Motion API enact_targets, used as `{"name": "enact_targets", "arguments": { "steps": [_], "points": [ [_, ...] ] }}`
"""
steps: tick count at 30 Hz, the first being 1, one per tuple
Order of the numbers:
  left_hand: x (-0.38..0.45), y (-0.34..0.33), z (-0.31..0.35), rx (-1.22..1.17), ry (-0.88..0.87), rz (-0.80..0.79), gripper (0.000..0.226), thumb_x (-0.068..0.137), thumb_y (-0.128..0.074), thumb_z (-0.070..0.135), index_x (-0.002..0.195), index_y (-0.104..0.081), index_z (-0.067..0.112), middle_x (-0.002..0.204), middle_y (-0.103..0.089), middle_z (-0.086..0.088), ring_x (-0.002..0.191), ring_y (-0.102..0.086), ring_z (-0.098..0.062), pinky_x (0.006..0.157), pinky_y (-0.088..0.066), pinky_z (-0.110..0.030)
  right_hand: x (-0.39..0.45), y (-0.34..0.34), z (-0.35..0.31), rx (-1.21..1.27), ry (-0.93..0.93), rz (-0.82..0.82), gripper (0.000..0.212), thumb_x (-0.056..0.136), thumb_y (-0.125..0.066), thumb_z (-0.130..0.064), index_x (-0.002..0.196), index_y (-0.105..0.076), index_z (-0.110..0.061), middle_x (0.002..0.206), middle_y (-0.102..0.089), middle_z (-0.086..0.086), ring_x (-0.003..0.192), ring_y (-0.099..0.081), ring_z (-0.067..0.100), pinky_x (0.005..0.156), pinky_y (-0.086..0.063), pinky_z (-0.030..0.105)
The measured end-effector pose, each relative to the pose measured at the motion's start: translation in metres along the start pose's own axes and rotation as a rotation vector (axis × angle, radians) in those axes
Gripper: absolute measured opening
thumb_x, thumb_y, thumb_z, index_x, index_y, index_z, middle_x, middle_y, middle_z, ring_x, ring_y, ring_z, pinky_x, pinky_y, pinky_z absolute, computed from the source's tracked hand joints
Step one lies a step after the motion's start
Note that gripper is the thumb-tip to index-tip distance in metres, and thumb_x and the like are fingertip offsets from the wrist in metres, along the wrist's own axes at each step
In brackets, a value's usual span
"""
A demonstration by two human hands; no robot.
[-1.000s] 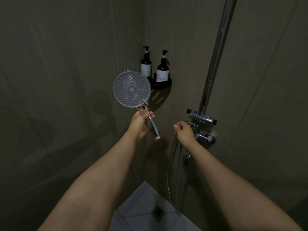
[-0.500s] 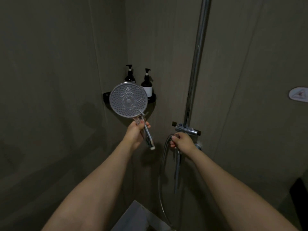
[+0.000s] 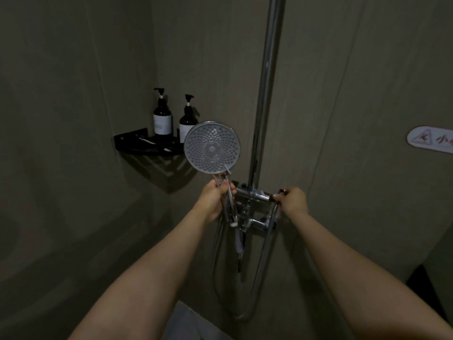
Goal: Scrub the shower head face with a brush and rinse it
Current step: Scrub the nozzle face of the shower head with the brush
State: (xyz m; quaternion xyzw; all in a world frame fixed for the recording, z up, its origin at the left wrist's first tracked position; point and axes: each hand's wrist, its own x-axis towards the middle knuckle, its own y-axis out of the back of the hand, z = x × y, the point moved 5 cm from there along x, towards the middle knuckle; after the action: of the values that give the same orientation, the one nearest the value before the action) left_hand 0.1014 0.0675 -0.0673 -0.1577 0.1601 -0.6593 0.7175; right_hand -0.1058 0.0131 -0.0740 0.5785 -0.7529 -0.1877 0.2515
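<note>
A round chrome shower head (image 3: pixel 212 147) is held upright with its dotted nozzle face toward me. My left hand (image 3: pixel 213 200) grips its handle just below the face, together with a thin brush-like handle whose white tip hangs down beside it. My right hand (image 3: pixel 291 201) is closed on the right-end knob of the chrome mixer valve (image 3: pixel 255 195) on the wall. The silver hose (image 3: pixel 259 271) loops down below the valve. No water is visible coming from the head.
A vertical chrome riser pipe (image 3: pixel 268 82) runs up from the valve. A black corner shelf (image 3: pixel 144 144) carries two dark pump bottles (image 3: pixel 162 120) and a toothbrush. A white oval sign (image 3: pixel 431 141) is on the right wall. Pale floor tile shows at the bottom.
My right hand moved from the left side of the valve to its right-end knob. The shower head shifted right, in front of the riser and shelf, as my view panned left.
</note>
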Motion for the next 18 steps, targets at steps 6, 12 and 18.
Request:
{"name": "enact_targets", "arguments": {
  "steps": [6, 12, 18],
  "points": [
    [0.030, -0.019, -0.001, -0.014, -0.030, 0.010, 0.020, 0.099, -0.033, 0.006, 0.085, -0.047, 0.011, 0.077, -0.050, -0.005, 0.070, -0.051, -0.015, 0.072, -0.046, -0.025, 0.045, -0.007, 0.000, -0.043, 0.015, -0.054, 0.021, 0.084, -0.063, -0.007, 0.094, -0.066, 0.011, 0.085, -0.066, 0.028, 0.076, -0.061, 0.025, 0.080, -0.053, 0.040],
    [0.049, -0.014, -0.002, 0.035, -0.030, 0.010, 0.020, 0.098, -0.035, 0.006, 0.089, -0.052, 0.012, 0.079, -0.054, -0.005, 0.074, -0.054, -0.016, 0.076, -0.047, -0.027, 0.070, -0.021, -0.007, -0.087, 0.034, -0.115, 0.020, 0.085, -0.060, -0.005, 0.096, -0.066, 0.010, 0.090, -0.067, 0.029, 0.087, -0.066, 0.035, 0.084, -0.054, 0.043],
    [0.058, -0.004, 0.000, 0.032, -0.033, 0.019, 0.020, 0.098, -0.034, 0.006, 0.089, -0.051, 0.012, 0.078, -0.052, -0.005, 0.073, -0.053, -0.015, 0.073, -0.048, -0.024, 0.075, -0.039, -0.012, -0.183, 0.068, -0.218, 0.016, 0.083, -0.063, -0.007, 0.092, -0.067, 0.005, 0.093, -0.069, 0.023, 0.080, -0.064, 0.028, 0.067, -0.046, 0.029]
  ]
}}
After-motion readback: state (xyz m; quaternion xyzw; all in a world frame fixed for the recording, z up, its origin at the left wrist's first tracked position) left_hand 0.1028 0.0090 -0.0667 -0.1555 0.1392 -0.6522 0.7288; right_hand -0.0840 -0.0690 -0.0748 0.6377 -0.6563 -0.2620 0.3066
